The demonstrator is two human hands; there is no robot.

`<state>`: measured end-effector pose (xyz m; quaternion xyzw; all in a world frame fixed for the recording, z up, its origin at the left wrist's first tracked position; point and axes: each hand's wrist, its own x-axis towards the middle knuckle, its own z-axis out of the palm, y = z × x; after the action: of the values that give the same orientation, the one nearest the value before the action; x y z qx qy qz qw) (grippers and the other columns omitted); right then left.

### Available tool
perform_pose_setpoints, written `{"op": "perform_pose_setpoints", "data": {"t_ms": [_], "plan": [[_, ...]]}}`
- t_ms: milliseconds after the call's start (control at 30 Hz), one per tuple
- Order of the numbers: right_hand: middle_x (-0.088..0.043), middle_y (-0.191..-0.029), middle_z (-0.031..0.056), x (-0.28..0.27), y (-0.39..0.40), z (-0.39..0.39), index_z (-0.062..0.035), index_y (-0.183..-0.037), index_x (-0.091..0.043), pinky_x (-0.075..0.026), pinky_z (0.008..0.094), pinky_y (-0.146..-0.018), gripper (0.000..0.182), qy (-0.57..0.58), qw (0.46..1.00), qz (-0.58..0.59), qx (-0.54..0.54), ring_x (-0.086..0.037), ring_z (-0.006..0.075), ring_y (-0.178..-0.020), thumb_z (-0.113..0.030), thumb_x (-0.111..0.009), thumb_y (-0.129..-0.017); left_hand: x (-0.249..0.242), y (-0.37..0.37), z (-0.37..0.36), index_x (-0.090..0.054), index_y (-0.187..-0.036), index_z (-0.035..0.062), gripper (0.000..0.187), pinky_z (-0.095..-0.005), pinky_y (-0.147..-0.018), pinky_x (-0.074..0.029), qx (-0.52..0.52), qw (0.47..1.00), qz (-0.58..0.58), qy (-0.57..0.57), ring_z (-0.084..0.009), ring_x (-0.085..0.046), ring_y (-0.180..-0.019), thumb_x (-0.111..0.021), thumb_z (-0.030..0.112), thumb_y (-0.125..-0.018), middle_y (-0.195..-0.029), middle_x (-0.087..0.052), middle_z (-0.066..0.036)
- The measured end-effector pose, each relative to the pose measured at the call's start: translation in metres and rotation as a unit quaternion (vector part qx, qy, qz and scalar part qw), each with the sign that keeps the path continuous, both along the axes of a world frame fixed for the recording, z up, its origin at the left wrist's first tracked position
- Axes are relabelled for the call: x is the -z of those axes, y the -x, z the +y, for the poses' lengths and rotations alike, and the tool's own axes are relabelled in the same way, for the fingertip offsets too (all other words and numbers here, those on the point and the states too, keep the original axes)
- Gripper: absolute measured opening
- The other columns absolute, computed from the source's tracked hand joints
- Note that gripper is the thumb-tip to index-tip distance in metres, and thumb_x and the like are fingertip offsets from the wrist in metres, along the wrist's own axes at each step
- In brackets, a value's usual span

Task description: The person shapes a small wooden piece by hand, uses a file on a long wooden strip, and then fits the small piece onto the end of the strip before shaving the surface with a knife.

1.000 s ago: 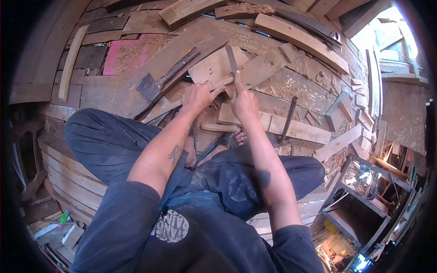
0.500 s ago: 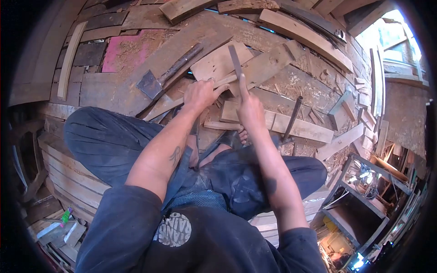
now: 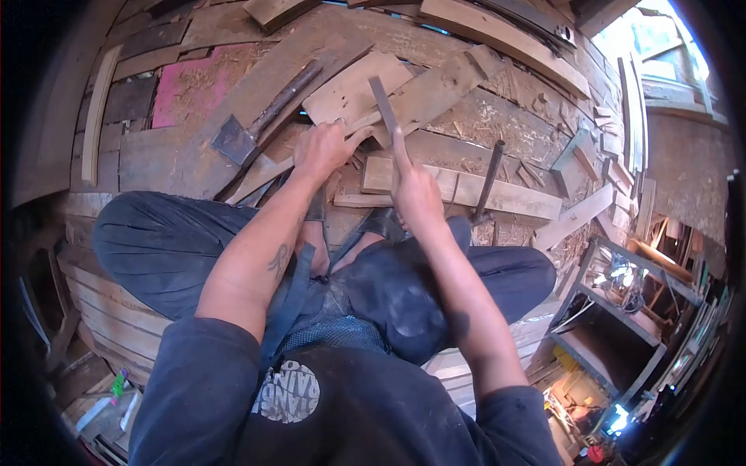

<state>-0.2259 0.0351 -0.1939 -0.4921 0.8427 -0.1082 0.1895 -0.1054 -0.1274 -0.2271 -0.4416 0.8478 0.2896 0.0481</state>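
Observation:
My left hand [image 3: 321, 151] is closed around a slim wooden strip [image 3: 260, 179], pressing it down over the boards. The strip runs from near my left knee up past my knuckles. My right hand [image 3: 417, 194] grips a tool with a long, narrow, flat metal blade [image 3: 383, 101]. Its handle is hidden in my fingers, and the blade points away from me, crossing the strip's far end. Under both lies a pale wooden board [image 3: 357, 85], with a second plank [image 3: 447, 89] beside it. A hatchet [image 3: 235, 140] with a dark head rests left of my left hand.
Wood shavings cover the plank floor and a pink patch [image 3: 183, 92]. A metal rod [image 3: 491, 179] stands upright right of my right hand, by a beam [image 3: 513, 194]. A long timber [image 3: 513, 46] lies at the back. An open-fronted cabinet [image 3: 610, 342] sits right of my knee.
My right hand has drawn slightly back and left with the flat-bladed tool. My left hand still presses the strip. The whole view has shifted a little.

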Motion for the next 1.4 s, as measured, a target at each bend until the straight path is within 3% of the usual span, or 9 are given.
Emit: {"op": "perform_pose_setpoints", "data": {"t_ms": [133, 433, 567, 667, 833, 933, 1133, 1200, 1400], "plan": [[-0.067, -0.084, 0.0314, 0.013, 0.009, -0.035, -0.0151, -0.162, -0.032, -0.052, 0.0593, -0.072, 0.067, 0.065, 0.998, 0.018, 0.003, -0.067, 0.0510, -0.077, -0.009, -0.055, -0.099, 0.002, -0.001, -0.006, -0.075, -0.104, -0.0020, 0.081, -0.0515, -0.085, -0.057, 0.006, 0.998, -0.001, -0.056, -0.0430, -0.073, -0.096, -0.051, 0.074, -0.094, -0.099, -0.074, -0.028], [-0.068, -0.092, 0.0312, -0.011, -0.011, 0.054, -0.0197, -0.164, -0.026, -0.057, 0.0594, -0.074, 0.074, -0.033, 0.997, -0.066, 0.015, -0.070, 0.0492, -0.082, -0.010, -0.056, -0.097, 0.009, -0.003, -0.011, -0.073, -0.101, -0.0065, 0.081, -0.0525, -0.090, -0.054, 0.000, 0.997, 0.017, -0.081, -0.0464, -0.070, -0.101, -0.050, 0.071, -0.096, -0.102, -0.071, -0.033], [-0.068, -0.089, 0.0327, 0.001, 0.006, -0.008, -0.0183, -0.164, -0.027, -0.057, 0.0592, -0.075, 0.072, 0.039, 0.999, 0.003, -0.015, -0.069, 0.0505, -0.081, -0.009, -0.055, -0.097, 0.008, -0.002, -0.008, -0.073, -0.103, -0.0073, 0.081, -0.0518, -0.090, -0.054, 0.001, 0.997, 0.026, -0.072, -0.0461, -0.069, -0.102, -0.051, 0.071, -0.096, -0.102, -0.071, -0.033], [-0.068, -0.088, 0.0329, -0.006, 0.023, -0.051, -0.0183, -0.163, -0.027, -0.056, 0.0596, -0.074, 0.072, -0.021, 0.999, 0.012, -0.028, -0.069, 0.0513, -0.081, -0.009, -0.054, -0.097, 0.002, -0.005, -0.009, -0.073, -0.102, -0.0077, 0.082, -0.0513, -0.090, -0.054, -0.006, 0.997, 0.029, -0.072, -0.0452, -0.070, -0.102, -0.051, 0.071, -0.096, -0.101, -0.071, -0.033], [-0.068, -0.087, 0.0318, -0.013, 0.008, 0.017, -0.0212, -0.162, -0.031, -0.056, 0.0586, -0.075, 0.073, -0.025, 0.997, -0.076, 0.004, -0.069, 0.0502, -0.081, -0.007, -0.056, -0.095, 0.010, -0.002, -0.018, -0.073, -0.099, -0.0071, 0.080, -0.0501, -0.089, -0.054, 0.004, 0.992, 0.042, -0.120, -0.0420, -0.071, -0.101, -0.052, 0.070, -0.095, -0.097, -0.072, -0.031], [-0.069, -0.087, 0.0307, -0.031, 0.002, 0.053, -0.0215, -0.163, -0.031, -0.056, 0.0580, -0.075, 0.075, -0.018, 0.995, -0.102, -0.005, -0.070, 0.0496, -0.081, -0.005, -0.057, -0.094, 0.000, -0.002, -0.018, -0.073, -0.107, -0.0075, 0.083, -0.0520, -0.096, -0.053, 0.001, 0.990, 0.012, -0.141, -0.0445, -0.069, -0.109, -0.051, 0.072, -0.095, -0.111, -0.070, -0.033], [-0.069, -0.089, 0.0299, -0.014, 0.012, -0.016, -0.0183, -0.161, -0.034, -0.056, 0.0573, -0.076, 0.070, -0.001, 1.000, -0.021, -0.021, -0.070, 0.0493, -0.082, -0.008, -0.056, -0.096, -0.001, 0.000, -0.011, -0.073, -0.106, -0.0080, 0.083, -0.0522, -0.093, -0.054, -0.019, 0.992, 0.016, -0.120, -0.0449, -0.070, -0.106, -0.053, 0.072, -0.094, -0.108, -0.070, -0.034], [-0.070, -0.089, 0.0299, -0.005, 0.019, -0.045, -0.0167, -0.161, -0.034, -0.056, 0.0581, -0.076, 0.068, 0.002, 1.000, -0.002, -0.027, -0.070, 0.0491, -0.083, -0.009, -0.055, -0.096, 0.001, 0.000, -0.008, -0.073, -0.100, -0.0065, 0.079, -0.0505, -0.090, -0.054, -0.008, 0.997, 0.018, -0.073, -0.0417, -0.072, -0.099, -0.054, 0.070, -0.094, -0.093, -0.073, -0.027], [-0.070, -0.091, 0.0296, -0.033, 0.014, 0.019, -0.0177, -0.161, -0.035, -0.055, 0.0578, -0.076, 0.068, -0.046, 0.996, -0.071, -0.023, -0.070, 0.0491, -0.084, -0.009, -0.054, -0.096, 0.009, 0.001, -0.013, -0.073, -0.099, -0.0063, 0.078, -0.0500, -0.088, -0.054, 0.002, 0.995, 0.023, -0.098, -0.0411, -0.072, -0.096, -0.053, 0.069, -0.096, -0.086, -0.074, -0.025]]}}
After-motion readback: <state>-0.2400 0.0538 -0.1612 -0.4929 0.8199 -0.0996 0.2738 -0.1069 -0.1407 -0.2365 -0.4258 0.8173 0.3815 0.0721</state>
